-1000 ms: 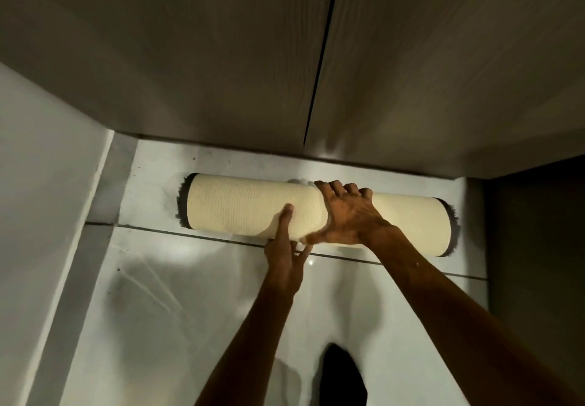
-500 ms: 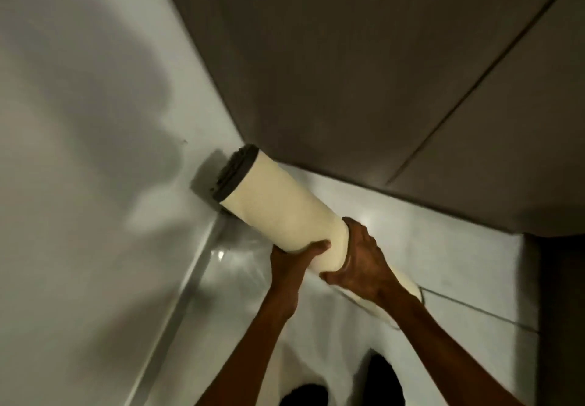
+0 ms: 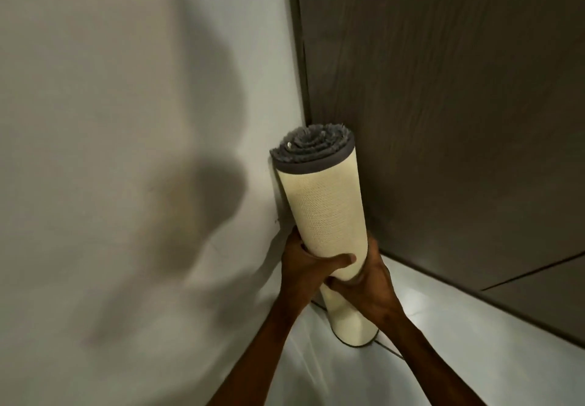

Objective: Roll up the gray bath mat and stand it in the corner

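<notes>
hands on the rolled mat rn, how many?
2. The left hand wraps the rolled mat from the white wall side, thumb across the front. The right hand grips just below, on the dark panel side. Nothing else touches it visibly.

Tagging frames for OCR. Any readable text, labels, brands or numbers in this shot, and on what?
None readable.
Rolled bath mat: cream backing and gray pile end, no label or print visible.
White wall: blank, only shadows.
Dark wood-grain panel: no markings.
Floor: no markings.
Left hand and right hand cover part of the mat.
</notes>
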